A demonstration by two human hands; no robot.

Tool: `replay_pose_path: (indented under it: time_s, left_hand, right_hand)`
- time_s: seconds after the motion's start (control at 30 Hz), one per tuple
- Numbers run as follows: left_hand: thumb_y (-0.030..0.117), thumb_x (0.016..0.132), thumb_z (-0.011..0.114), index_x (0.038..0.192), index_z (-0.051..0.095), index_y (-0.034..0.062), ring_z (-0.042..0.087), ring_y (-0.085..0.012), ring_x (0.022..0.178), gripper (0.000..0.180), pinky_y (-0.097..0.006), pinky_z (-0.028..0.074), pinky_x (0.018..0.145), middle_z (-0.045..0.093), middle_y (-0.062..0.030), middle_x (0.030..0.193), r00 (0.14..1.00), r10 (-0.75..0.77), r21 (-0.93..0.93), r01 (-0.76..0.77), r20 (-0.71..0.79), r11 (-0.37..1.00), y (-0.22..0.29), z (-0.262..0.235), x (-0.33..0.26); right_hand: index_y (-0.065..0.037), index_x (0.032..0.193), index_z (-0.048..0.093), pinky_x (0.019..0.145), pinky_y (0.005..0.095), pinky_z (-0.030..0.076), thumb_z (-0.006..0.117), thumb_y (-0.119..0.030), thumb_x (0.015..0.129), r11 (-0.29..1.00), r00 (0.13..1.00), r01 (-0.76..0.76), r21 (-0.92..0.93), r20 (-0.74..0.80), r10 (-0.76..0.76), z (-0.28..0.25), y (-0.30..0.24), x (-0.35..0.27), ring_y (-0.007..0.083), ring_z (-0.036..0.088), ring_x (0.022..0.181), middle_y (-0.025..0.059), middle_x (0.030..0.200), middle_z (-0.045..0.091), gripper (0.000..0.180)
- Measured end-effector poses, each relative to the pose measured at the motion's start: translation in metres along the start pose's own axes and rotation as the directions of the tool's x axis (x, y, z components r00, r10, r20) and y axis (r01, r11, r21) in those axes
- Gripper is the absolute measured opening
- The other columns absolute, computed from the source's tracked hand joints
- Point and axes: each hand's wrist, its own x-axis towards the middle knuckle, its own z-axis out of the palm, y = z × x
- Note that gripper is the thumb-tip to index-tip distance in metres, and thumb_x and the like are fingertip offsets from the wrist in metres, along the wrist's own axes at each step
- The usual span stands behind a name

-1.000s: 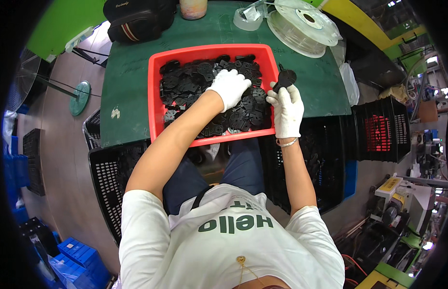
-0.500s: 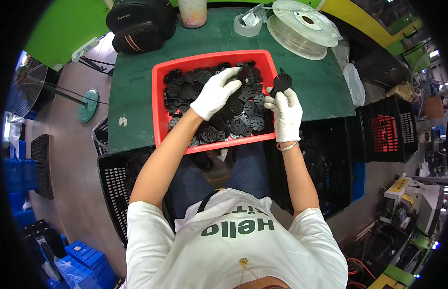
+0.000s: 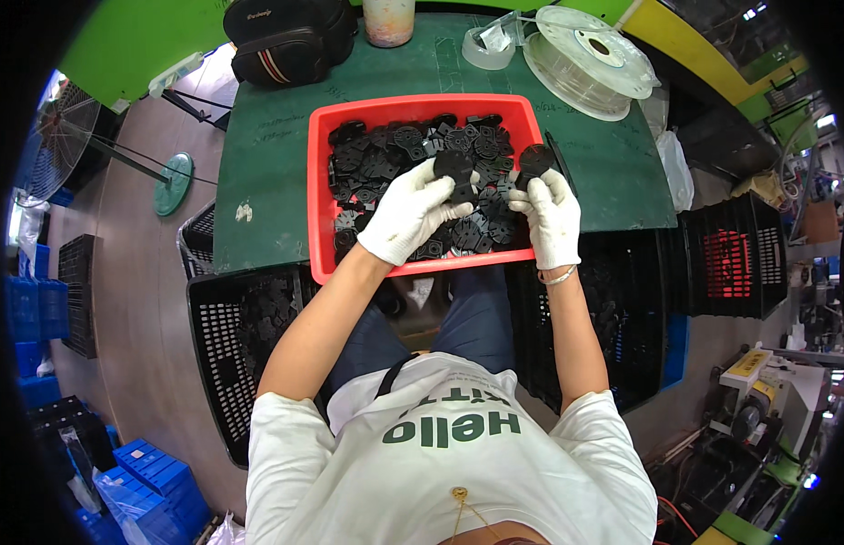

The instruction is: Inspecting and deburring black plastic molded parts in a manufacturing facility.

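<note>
My two hands wear white gloves. My left hand (image 3: 409, 218) is closed on a round black plastic part (image 3: 455, 169), gripped by thumb and fingers above the pile. Over the right rim of the red bin (image 3: 318, 200), my right hand (image 3: 552, 218) pinches another round black plastic part (image 3: 535, 160). The bin holds a heap of similar loose black plastic parts (image 3: 376, 154), flat and disc-like with slots and holes. My left hand hides some of the heap's near side.
On the green table (image 3: 267, 182) stand a black bag (image 3: 290, 45), a cup (image 3: 388, 23), a tape roll (image 3: 488, 50) and a large clear spool (image 3: 590, 64). A dark thin stick (image 3: 560, 163) lies beside the bin. Black crates (image 3: 217, 354) flank my legs.
My left hand has drawn back from the far right of the heap and now holds a round black part up. My right hand keeps its part. The view has shifted slightly.
</note>
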Motion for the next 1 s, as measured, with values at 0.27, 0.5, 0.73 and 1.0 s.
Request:
replay_pose_path:
  time_s: [0.27, 0.5, 0.73, 1.0]
  left_hand:
    - [0.008, 0.094, 0.053, 0.121, 0.056, -0.0028, 0.061, -0.0147, 0.096, 0.029, -0.03, 0.053, 0.083, 0.061, -0.0089, 0.113, 0.952, 0.264, 0.479, -0.162, -0.154, 0.863, -0.014, 0.016, -0.012]
    - [0.004, 0.093, 0.05, 0.133, 0.05, 0.0013, 0.057, -0.0125, 0.092, 0.04, -0.025, 0.049, 0.079, 0.053, -0.0083, 0.117, 0.924, 0.353, 0.575, -0.211, -0.148, 0.791, -0.019, 0.029, -0.027]
    - [-0.002, 0.091, 0.053, 0.142, 0.042, 0.0009, 0.057, -0.0122, 0.103, 0.053, -0.025, 0.047, 0.089, 0.053, -0.0084, 0.124, 0.902, 0.397, 0.508, -0.264, -0.171, 0.82, -0.028, 0.045, -0.039]
    - [0.002, 0.094, 0.052, 0.126, 0.054, -0.0032, 0.06, -0.0137, 0.1, 0.033, -0.029, 0.052, 0.085, 0.062, -0.0103, 0.115, 0.885, 0.33, 0.166, -0.289, -0.329, 0.943, -0.035, 0.047, -0.039]
  right_hand:
    - [0.002, 0.12, 0.06, 0.1, 0.0302, 0.043, 0.069, -0.018, 0.088, 0.996, 0.951, 0.034, -0.08, 0.309, -0.008, 0.023, 0.001, -0.027, 0.0152, 0.057, 0.113, 0.0088, 0.122, 0.062, 0.039]
    - [0.001, 0.107, 0.067, 0.093, 0.0314, 0.047, 0.064, -0.001, 0.083, 0.992, 0.978, 0.098, -0.084, 0.191, -0.08, 0.046, 0.006, -0.041, 0.0171, 0.06, 0.107, 0.0099, 0.122, 0.061, 0.024]
    - [-0.001, 0.099, 0.07, 0.085, 0.0308, 0.05, 0.068, -0.002, 0.077, 0.844, 0.923, 0.384, -0.374, 0.175, -0.343, 0.047, 0.013, -0.046, 0.0223, 0.064, 0.098, 0.013, 0.11, 0.065, 0.022]
    - [0.0, 0.107, 0.068, 0.084, 0.0293, 0.051, 0.069, -0.001, 0.078, 0.84, 0.957, 0.285, -0.463, 0.081, -0.28, 0.046, 0.013, -0.055, 0.018, 0.063, 0.098, 0.0119, 0.113, 0.06, 0.029]
